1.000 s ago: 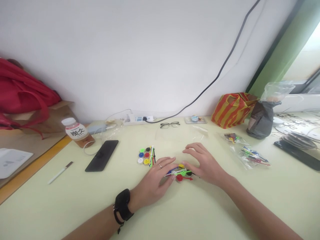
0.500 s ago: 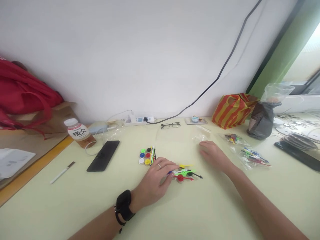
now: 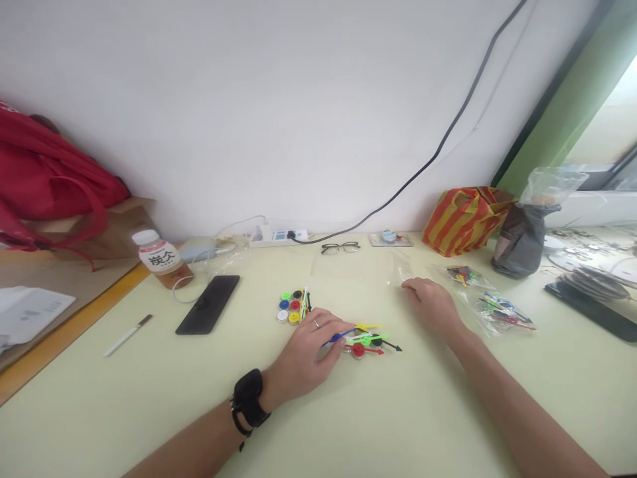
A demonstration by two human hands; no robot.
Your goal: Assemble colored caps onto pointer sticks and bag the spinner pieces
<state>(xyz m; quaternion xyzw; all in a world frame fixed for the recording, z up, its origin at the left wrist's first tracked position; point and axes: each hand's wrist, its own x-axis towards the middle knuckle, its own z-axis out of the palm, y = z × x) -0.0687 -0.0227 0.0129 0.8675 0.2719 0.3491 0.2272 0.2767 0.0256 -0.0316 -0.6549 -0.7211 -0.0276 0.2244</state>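
My left hand (image 3: 309,348), with a ring and a black wristwatch, is closed at the left side of a small cluster of plastic arrow spinners. Its thumb and fingers pinch a blue arrow spinner (image 3: 337,338). Beside the fingertips lie a red spinner (image 3: 358,350), a green spinner (image 3: 367,340), a yellow spinner (image 3: 362,328) and a black-arrow spinner (image 3: 393,346). Above this hand sits another group of spinners with colored round bases (image 3: 294,305), their arrows bunched together. My right hand (image 3: 432,307) has its fingers closed at the edge of a clear plastic bag (image 3: 398,269) lying flat.
Bags of spinners (image 3: 502,312) lie to the right, near a striped bag (image 3: 462,219) and a grey bag (image 3: 520,242). Eyeglasses (image 3: 340,248) and a power strip (image 3: 279,237) are by the wall. Left are a phone (image 3: 209,305), a bottle (image 3: 162,259) and a pen (image 3: 127,336).
More of the blue spinner shows between my left fingers. My right hand has shifted slightly right, with the clear bag's edge at its fingertips. The view has moved a little.
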